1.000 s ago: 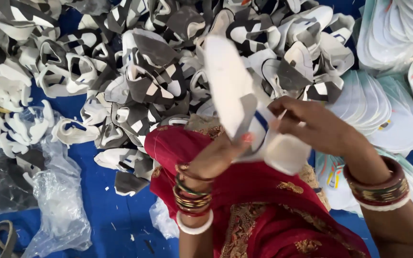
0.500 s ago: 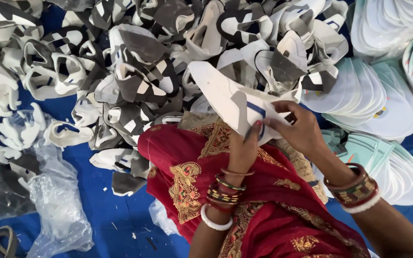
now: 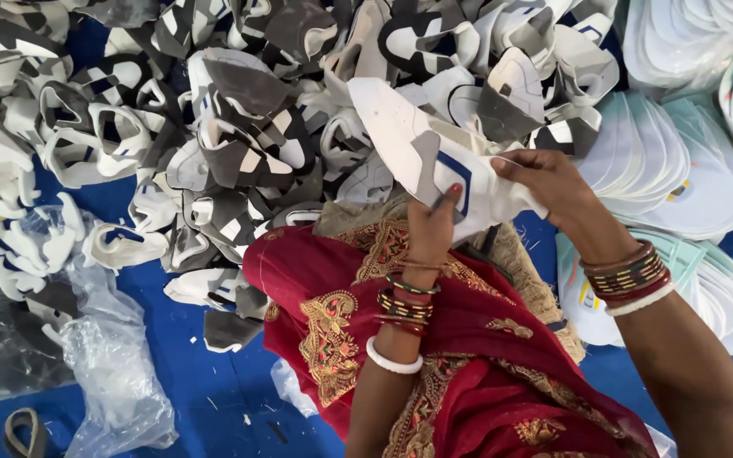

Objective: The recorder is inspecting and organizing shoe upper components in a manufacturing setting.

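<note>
Between both hands' fingers [image 3: 444, 197], white shoe upper [image 3: 422, 157]

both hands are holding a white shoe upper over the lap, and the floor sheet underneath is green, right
Not quite: the floor sheet is blue, not green, as the head view shows. The rest stands: the left hand and the right hand both hold the white shoe upper over the lap.

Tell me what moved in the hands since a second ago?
The white shoe upper with a blue stripe tipped from nearly upright to slanting up-left. The left hand slid up to pinch its lower edge; the right hand keeps gripping its right end. The pile of grey-and-white shoe uppers and stacked pale insoles stayed put.
</note>
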